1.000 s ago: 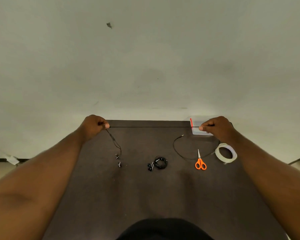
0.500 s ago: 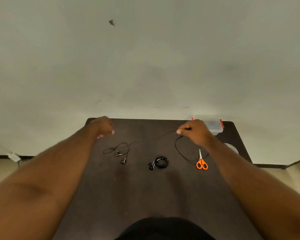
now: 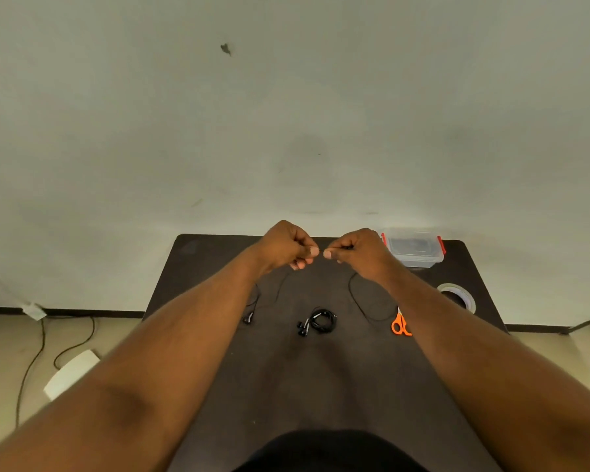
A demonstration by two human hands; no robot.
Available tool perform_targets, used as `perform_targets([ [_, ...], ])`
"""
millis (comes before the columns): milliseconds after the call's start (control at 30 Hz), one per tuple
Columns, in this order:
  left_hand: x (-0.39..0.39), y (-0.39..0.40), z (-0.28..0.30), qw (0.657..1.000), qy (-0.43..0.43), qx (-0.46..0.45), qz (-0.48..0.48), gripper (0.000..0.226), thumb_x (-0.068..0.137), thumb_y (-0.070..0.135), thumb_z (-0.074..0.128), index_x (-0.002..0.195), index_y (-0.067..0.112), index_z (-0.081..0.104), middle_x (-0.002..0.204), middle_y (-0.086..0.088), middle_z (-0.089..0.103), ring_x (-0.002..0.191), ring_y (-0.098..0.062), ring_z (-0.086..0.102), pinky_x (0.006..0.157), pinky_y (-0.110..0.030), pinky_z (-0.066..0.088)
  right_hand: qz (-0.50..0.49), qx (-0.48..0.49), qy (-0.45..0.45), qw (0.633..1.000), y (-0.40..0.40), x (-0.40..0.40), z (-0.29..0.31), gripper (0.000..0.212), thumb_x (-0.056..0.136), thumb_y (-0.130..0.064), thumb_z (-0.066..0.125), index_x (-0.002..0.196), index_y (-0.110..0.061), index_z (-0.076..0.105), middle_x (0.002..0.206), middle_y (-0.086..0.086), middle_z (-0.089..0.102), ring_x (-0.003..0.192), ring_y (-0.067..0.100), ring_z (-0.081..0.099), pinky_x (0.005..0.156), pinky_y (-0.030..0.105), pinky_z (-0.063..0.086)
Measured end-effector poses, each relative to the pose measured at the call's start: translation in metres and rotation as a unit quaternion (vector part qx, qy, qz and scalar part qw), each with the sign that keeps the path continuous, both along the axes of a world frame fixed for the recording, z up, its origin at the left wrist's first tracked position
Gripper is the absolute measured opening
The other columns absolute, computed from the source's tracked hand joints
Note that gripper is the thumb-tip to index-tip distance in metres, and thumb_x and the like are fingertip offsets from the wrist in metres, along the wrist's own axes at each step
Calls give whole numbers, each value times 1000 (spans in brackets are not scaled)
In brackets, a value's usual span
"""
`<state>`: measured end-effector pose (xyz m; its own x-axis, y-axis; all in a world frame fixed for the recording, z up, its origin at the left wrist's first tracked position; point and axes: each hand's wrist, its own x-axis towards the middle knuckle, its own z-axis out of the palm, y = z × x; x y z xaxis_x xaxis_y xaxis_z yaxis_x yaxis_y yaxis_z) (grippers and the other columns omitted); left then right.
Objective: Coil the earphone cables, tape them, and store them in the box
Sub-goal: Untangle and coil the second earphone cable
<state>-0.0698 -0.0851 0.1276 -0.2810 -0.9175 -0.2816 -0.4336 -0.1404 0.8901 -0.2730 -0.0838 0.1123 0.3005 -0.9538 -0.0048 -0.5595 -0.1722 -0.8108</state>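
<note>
My left hand and my right hand meet above the far middle of the dark table, both pinching a thin black earphone cable. The cable hangs in slack loops under each hand; its earbuds rest on the table below my left forearm. A second earphone lies coiled in the table's middle. The clear box with red latches stands shut at the far right corner. A tape roll lies near the right edge, and orange scissors show partly from under my right forearm.
A pale wall rises right behind the table. On the floor to the left lie a white flat object and a dark cord. The table's front half holds nothing but my forearms above it.
My hands were wide apart with the cable stretched taut; they have come together at the far middle. The cable has gone slack and its earbuds have settled on the table.
</note>
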Motion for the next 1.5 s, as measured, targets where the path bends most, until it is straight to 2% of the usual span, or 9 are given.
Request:
perform_targets([
  [433,155,10,-24,988,-76,-14,132,7,85,0,68,90,-4,70,74,-18,68,48,-8,60,50,-20,53,-91,51,46,993,24,-109,-18,15,81,-20,74,70,-27,68,79,5,66,83,27,63,85,41,55],
  [733,161,12,-35,982,-70,-5,173,10,85,2,69,92,-5,70,75,-19,68,46,-7,60,47,-20,53,-98,44,44,993,24,-105,-24,25,82,-22,73,61,-35,68,62,-8,66,71,14,66,65,19,48],
  [833,161,13,-42,961,-175,7,214,16,85,4,68,99,-3,71,76,-15,70,51,-13,64,48,-24,53,-78,48,39,995,24,-87,-29,4,83,-23,72,81,-22,76,67,-9,69,70,10,67,62,16,47],
  [933,127,19,-42,926,-355,7,131,49,82,14,71,130,13,59,129,-14,60,97,-31,67,75,-38,57,-59,58,20,996,27,-63,-36,11,83,-20,72,87,-11,77,70,2,71,69,12,67,67,22,49],
  [1033,48,38,-47,988,-115,26,98,52,89,10,64,138,20,50,141,-11,48,69,-24,66,56,-34,58,-34,80,-5,996,35,-33,-46,10,82,-16,72,79,-7,76,64,5,67,57,7,56,61,24,44],
  [1100,-6,58,-54,991,56,86,90,46,94,10,59,138,18,50,121,-7,57,63,-19,64,55,-32,59,-9,84,-7,996,40,-15,-51,11,82,-13,72,76,-6,76,62,7,65,56,7,51,59,24,41],
  [1167,-37,75,-61,981,124,112,95,34,96,12,57,130,9,56,100,-9,65,65,-17,63,58,-28,58,27,83,-5,996,45,-5,-54,9,83,-11,71,77,-8,77,65,14,67,56,10,51,57,24,41],
  [1267,-39,81,-64,986,102,73,111,23,92,10,62,107,-6,67,73,-12,65,55,-14,58,54,-24,53,56,84,1,995,50,-1,-55,9,84,-11,69,82,-11,78,71,25,67,59,15,51,57,28,40],
  [1500,-15,59,-56,999,12,34,41,10,84,12,72,77,6,71,58,-3,67,51,-13,60,48,-22,51,26,104,-38,993,50,-3,-54,9,80,-19,75,71,-21,77,61,11,65,52,8,48,52,23,39],
])
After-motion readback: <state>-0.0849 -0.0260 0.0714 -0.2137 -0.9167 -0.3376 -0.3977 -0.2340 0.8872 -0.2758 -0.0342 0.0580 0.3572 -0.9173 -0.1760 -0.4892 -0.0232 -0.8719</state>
